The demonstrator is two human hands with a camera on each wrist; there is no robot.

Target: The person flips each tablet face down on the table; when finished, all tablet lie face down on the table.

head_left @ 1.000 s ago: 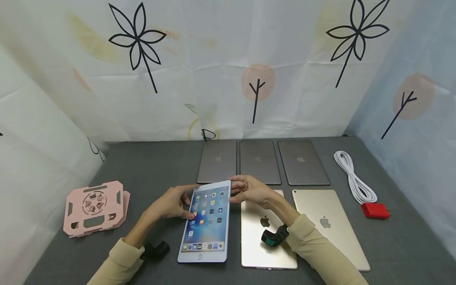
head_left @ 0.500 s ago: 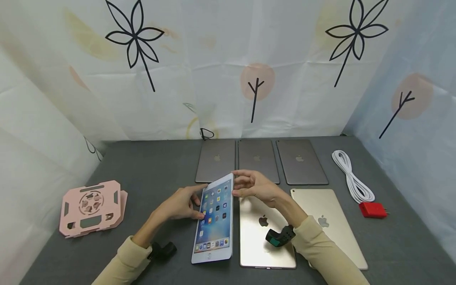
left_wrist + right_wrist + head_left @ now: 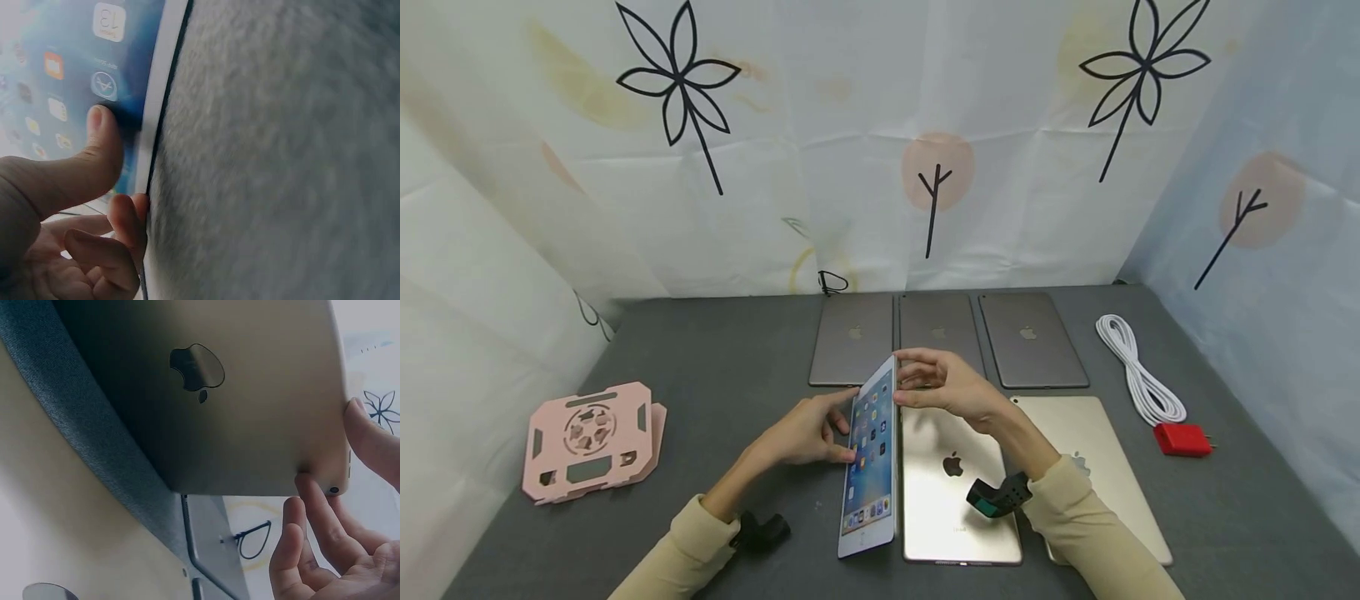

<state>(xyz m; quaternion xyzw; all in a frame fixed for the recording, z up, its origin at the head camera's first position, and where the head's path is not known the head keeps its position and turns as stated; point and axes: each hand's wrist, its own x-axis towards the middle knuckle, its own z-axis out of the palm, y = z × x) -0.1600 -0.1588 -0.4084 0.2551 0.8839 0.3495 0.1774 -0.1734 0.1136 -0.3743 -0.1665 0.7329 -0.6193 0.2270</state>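
A white-framed tablet [image 3: 868, 475] stands tilted up from the table, its lit screen of app icons turned toward the left. My left hand [image 3: 808, 431] pinches its left edge, thumb on the screen and fingers at the edge and behind, as the left wrist view shows the screen [image 3: 75, 31] closely. At the upper right corner, my right hand [image 3: 953, 390] grips it, thumb on the side edge. In the right wrist view, fingers of this hand [image 3: 350, 550] touch the gold back [image 3: 262, 419] near the camera lens. Just right of it lies a gold tablet [image 3: 940, 525], back up.
Another gold tablet [image 3: 1067, 417] lies back up, partly under my right forearm. Three grey tablets [image 3: 1028, 342] form a row behind. At right are a coiled white cable [image 3: 1150, 387] and a red charger plug [image 3: 1182, 440]. Pink cut-out plates [image 3: 555, 433] lie stacked at left.
The tablet has moved to the right and turned more on edge, its screen now facing further left. Both hands have moved with it, the left hand going right and the right hand rising slightly.
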